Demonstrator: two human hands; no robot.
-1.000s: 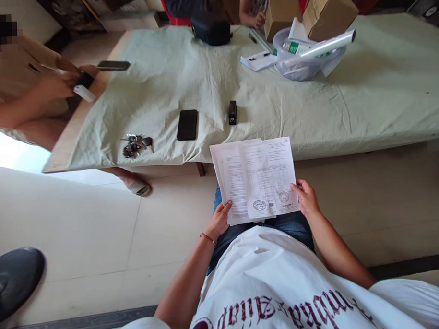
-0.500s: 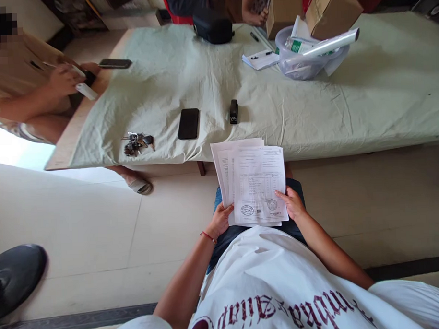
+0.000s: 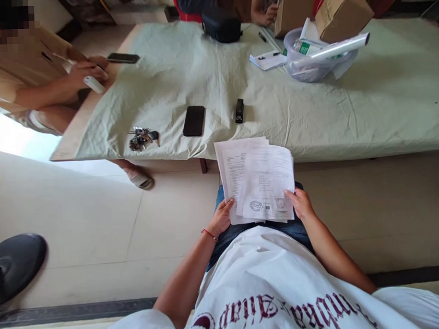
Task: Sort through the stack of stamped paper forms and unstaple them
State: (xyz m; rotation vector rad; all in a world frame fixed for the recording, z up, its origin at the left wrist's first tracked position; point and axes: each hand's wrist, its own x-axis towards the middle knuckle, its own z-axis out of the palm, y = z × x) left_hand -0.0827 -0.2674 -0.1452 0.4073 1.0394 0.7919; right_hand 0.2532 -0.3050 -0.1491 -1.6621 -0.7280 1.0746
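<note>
Several printed paper sheets [image 3: 234, 176] are fanned out above my lap, in front of the table's edge. My left hand [image 3: 223, 217] pinches the lower left edge of the sheets, thumb on top. The top sheet [image 3: 268, 182], with two round stamps near its lower edge, is gripped at its right side by my right hand [image 3: 300, 202]. My fingers beneath the papers are hidden. Beyond the sheets, a black stapler [image 3: 239, 111] and a black phone [image 3: 194, 120] lie on the table, with a bunch of keys [image 3: 143, 138] to their left.
A pale green cloth [image 3: 166, 80] covers the table. At the back right stand a plastic basket [image 3: 306, 68] with rolls and packs, and cardboard boxes [image 3: 294, 15]. A black case [image 3: 222, 25] lies at the back. A person [image 3: 58, 79] sits at the left end.
The top sheet has shifted right with my right hand, showing more of the printed sheet beneath it. My left hand stays on the stack. The whole view has shifted slightly.
</note>
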